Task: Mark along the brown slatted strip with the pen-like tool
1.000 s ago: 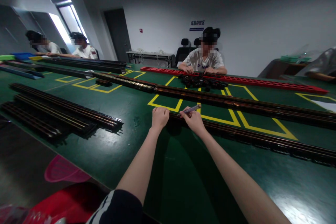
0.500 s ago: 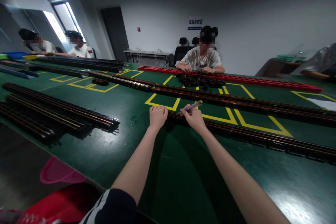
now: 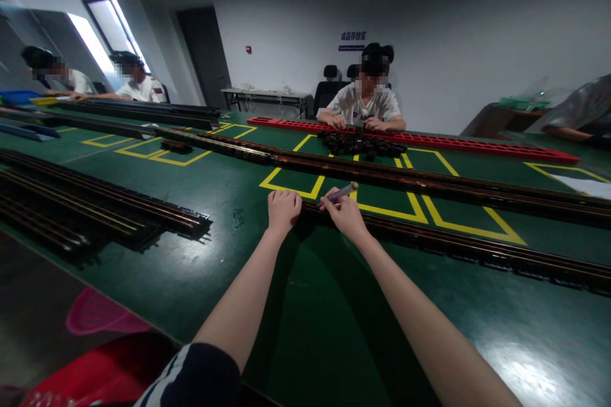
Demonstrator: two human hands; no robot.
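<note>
Near rail [image 3: 453,247]: a long, dark, narrow strip that is lying flat on the green desk [image 3: 334,331]. Its left end is sitting under the two hands and its length is running off to the right, out past the frame edge. Long axis is going left to right and slanting slightly towards the wearer at the far right.

Left hand [image 3: 283,208] is resting on the rail's left end with the fingers curled down in a fist. I cannot tell whether they are pinching the rail.

Right hand [image 3: 344,215] is sitting just beside it on the rail, with the fingers grasping a slim pen-like tool [image 3: 341,193]. The tool's free end is pointing up and away to the right.

Judging by looks, the rail is behaving as a stiff part, but it is long enough to sag or whip if lifted from one end. The surface is looking glossy and possibly slick. Taking hold at two spread points along its sides is looking safer than holding the end alone.

More rails [image 3: 429,186] are lying parallel beyond. A co-worker's hands [image 3: 377,125] are working at a red strip [image 3: 477,146] across the desk.
</note>
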